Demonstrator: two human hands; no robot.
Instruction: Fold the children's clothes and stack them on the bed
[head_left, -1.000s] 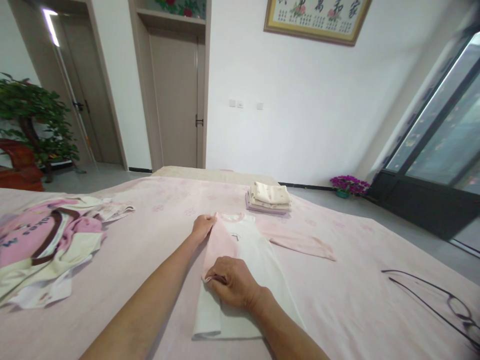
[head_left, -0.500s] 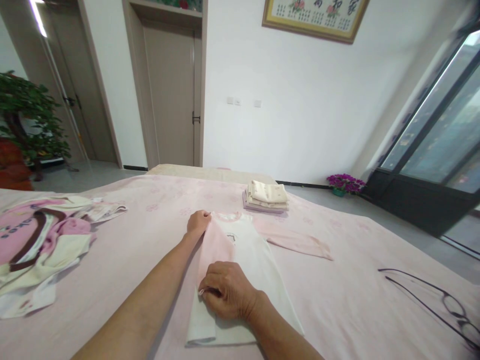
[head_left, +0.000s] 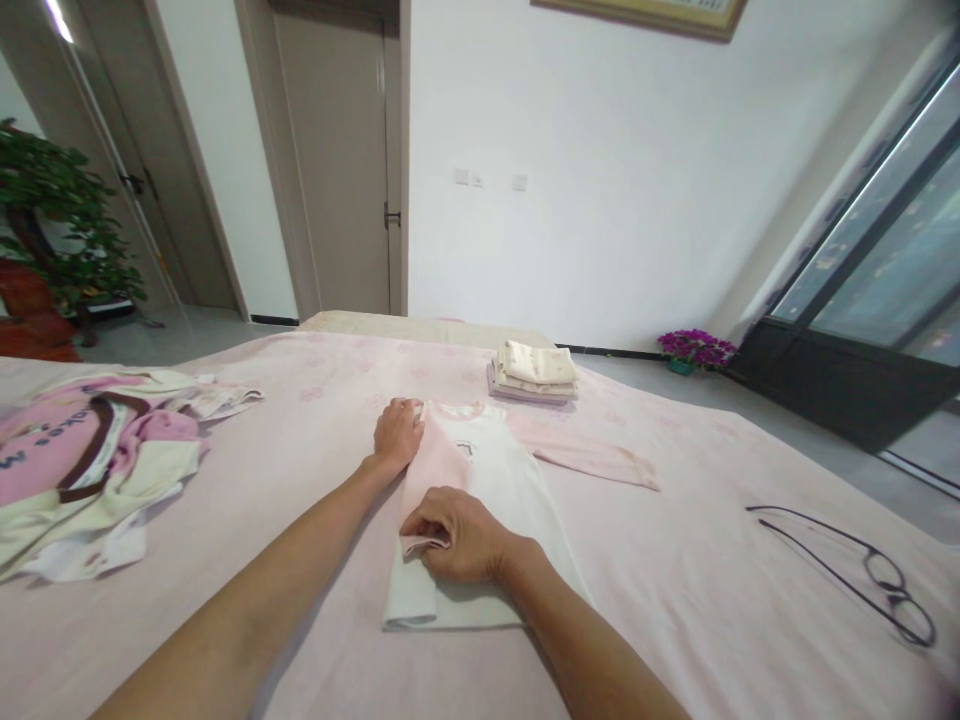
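A small long-sleeved shirt (head_left: 517, 520) with a white body and pink sleeves lies spread before me. Its left side is folded inward, and that sleeve (head_left: 431, 460) runs down over the body. At the folded shoulder, beside the collar, my left hand (head_left: 400, 434) grips the edge with curled fingers. My right hand (head_left: 461, 537) is closed on the cuff of the folded sleeve, thumb and fingers pinching it above the lower body. The other sleeve (head_left: 592, 462) stretches out flat to the right. My right hand hides part of the shirt front.
A stack of folded clothes (head_left: 534, 372) sits beyond the shirt. Loose pink and cream clothes (head_left: 97, 450) are heaped at left. Eyeglasses (head_left: 874, 570) lie at right on the pink bedspread (head_left: 675, 620). Purple flowers (head_left: 694, 348) and a leafy plant (head_left: 60, 220) stand beyond.
My view has tilted down slightly. The right hand still holds the cuff, whose edge now shows more and looks slightly turned up. The left hand's fingers have shifted at the shoulder.
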